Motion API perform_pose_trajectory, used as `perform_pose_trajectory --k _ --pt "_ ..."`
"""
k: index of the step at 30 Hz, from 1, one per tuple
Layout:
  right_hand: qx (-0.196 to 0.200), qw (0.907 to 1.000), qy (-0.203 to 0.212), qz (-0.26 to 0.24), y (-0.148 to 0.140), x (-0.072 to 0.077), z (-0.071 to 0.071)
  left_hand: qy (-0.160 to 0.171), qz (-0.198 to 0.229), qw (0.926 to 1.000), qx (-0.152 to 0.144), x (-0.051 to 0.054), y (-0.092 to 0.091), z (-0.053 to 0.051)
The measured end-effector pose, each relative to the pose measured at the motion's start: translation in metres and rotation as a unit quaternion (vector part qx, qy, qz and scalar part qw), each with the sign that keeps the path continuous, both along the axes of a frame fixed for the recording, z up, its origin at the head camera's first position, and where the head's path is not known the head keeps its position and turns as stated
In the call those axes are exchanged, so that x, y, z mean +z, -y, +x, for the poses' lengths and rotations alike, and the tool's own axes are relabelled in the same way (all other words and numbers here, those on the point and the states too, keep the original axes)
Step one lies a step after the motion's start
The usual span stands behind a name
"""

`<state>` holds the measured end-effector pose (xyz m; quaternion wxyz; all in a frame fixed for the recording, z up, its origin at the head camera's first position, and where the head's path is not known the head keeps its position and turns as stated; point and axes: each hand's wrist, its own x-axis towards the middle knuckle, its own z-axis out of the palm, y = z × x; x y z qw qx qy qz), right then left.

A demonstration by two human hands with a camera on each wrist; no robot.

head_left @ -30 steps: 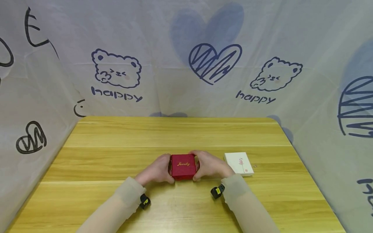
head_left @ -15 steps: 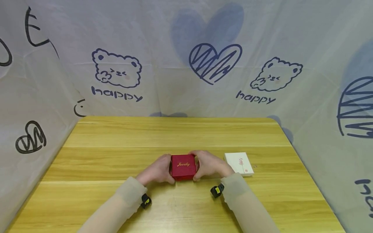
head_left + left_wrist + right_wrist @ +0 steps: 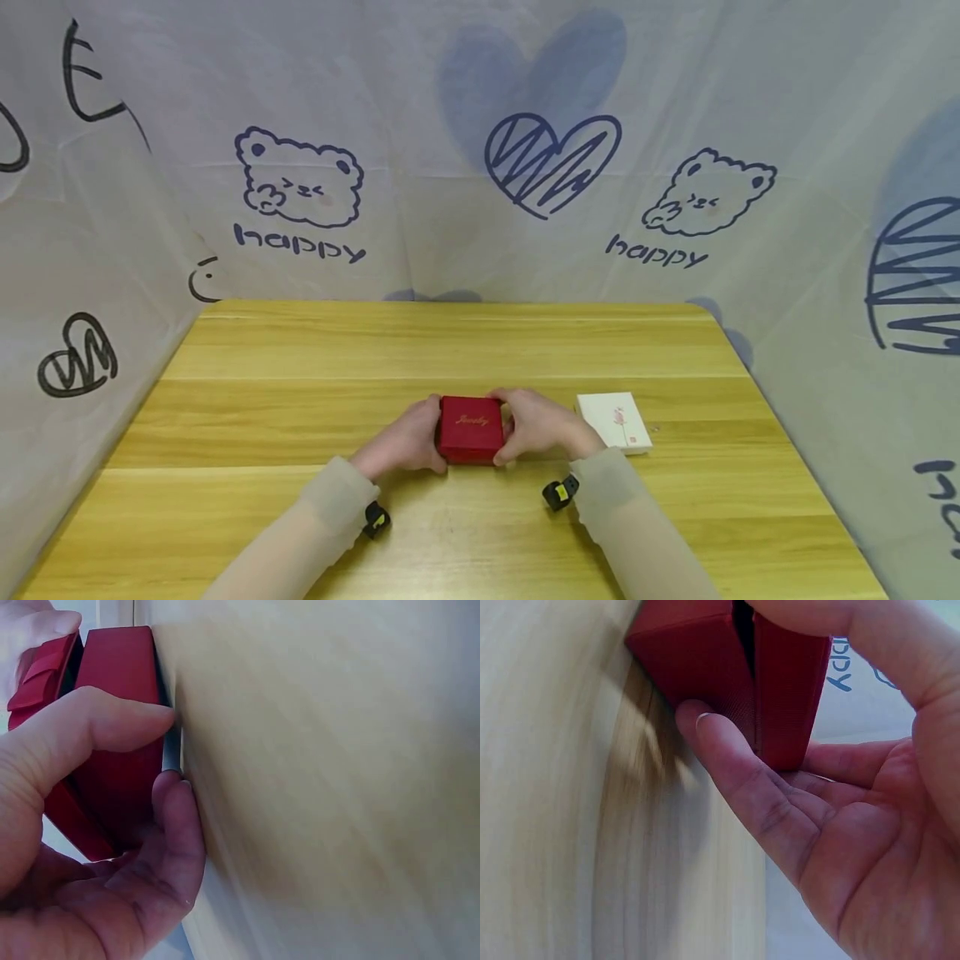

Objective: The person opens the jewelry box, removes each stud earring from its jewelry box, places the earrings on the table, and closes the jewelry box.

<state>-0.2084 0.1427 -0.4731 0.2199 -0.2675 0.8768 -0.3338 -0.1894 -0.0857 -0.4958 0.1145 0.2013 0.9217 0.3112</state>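
Observation:
In the head view a red box with gold lettering on its lid sits between both hands near the middle of the table. My left hand grips its left side, thumb at the front corner. My right hand holds the right side, thumb near the front corner. The left wrist view shows the red box with a dark gap between lid and base, and the left hand around it. In the right wrist view a narrow gap also parts lid and base of the box, held by the right hand.
A white box with a pink flower print lies on the wooden table just right of the right hand. Tiny clear bits lie beside it. White cloth with drawings hangs behind the table and at both sides.
The red box's top has shifted very slightly toward the left and tilted a little, and its lettering looks dimmer. Both hands keep hold in nearly the same place.

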Motion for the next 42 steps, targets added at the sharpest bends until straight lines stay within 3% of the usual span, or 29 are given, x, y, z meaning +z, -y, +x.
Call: perform_pose_trajectory --k 13,16,30,42 --pt "-0.022 0.9932 0.078 -0.083 -0.007 0.000 -0.003 0.000 0.009 0.9999 0.004 0.002 0.004 0.003" --pt "-0.038 0.9926 0.080 -0.083 -0.010 0.003 -0.005 -0.003 0.009 1.0000 0.000 0.001 0.004 0.003" --pt "-0.127 0.9903 0.011 -0.056 -0.016 0.003 -0.018 0.025 0.009 0.9996 -0.006 0.004 0.006 0.003" --pt "-0.211 0.9750 -0.054 -0.044 -0.010 -0.002 -0.028 0.030 0.030 0.9991 -0.002 0.001 0.012 0.003"
